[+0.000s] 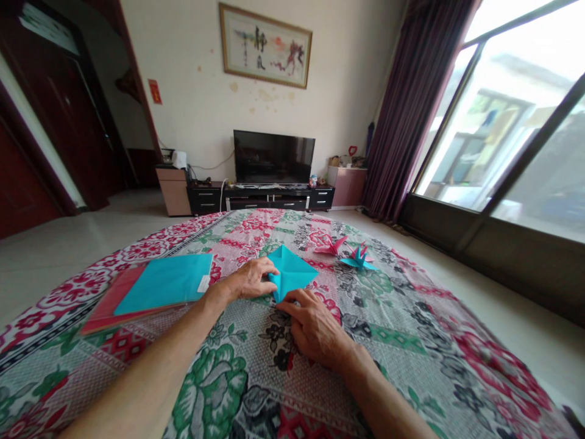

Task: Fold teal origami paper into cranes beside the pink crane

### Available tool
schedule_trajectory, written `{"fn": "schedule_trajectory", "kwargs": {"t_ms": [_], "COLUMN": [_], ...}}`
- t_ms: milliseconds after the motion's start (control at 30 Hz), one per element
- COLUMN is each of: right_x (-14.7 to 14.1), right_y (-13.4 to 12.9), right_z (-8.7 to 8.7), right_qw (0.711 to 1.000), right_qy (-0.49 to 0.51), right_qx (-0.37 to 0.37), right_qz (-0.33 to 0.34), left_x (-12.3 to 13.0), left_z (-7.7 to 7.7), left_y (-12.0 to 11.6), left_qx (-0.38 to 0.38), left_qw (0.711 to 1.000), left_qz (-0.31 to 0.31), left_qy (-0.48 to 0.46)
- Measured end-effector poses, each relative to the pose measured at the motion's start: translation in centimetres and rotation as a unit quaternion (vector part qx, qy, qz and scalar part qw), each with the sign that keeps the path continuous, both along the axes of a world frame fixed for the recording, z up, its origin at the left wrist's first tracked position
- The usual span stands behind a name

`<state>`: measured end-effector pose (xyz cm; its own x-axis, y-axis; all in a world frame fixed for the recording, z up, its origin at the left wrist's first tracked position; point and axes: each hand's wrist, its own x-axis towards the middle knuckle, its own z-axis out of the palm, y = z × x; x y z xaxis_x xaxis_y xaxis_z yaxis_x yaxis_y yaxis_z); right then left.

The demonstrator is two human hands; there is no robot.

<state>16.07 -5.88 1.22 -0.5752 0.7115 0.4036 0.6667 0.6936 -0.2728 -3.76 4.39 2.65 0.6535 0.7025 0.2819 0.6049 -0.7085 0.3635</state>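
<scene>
A creased blue paper square [292, 272] lies turned like a diamond on the patterned tablecloth [256, 329]. At its left corner, my left hand [254, 278] has its thumb and fingers closed on the paper. My right hand [313, 322] pinches the near corner, its fingers bent together. Farther right stand folded pink paper cranes [332, 246] and a blue paper crane [359, 261]. On the left rests a stack of blue paper [169, 281] with a white label, over a red pack [103, 305].
Beyond the round table are a television [274, 157] on a black cabinet [208, 199], a framed picture [265, 46] on the wall, and a purple curtain [406, 116] beside large windows at the right.
</scene>
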Motion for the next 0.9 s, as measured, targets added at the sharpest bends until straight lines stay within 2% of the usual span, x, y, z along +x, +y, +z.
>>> {"fn": "schedule_trajectory", "kwargs": {"t_ms": [300, 567, 900], "right_x": [0.0, -0.1, 0.0], "right_y": [0.0, 0.0, 0.1], "right_z": [-0.1, -0.1, -0.2], "right_qw": [1.0, 1.0, 1.0], "right_qy": [0.003, 0.0, 0.01], "right_qx": [0.0, 0.001, 0.007], "right_qz": [0.003, -0.003, 0.005], "left_x": [-0.3, -0.4, -0.3], "left_z": [-0.9, -1.5, -1.7], "left_y": [0.6, 0.6, 0.4], "left_qx": [0.065, 0.021, 0.016], "left_qw": [0.998, 1.0, 1.0], "left_qz": [-0.008, -0.003, 0.007], "left_qy": [0.019, 0.002, 0.022]}}
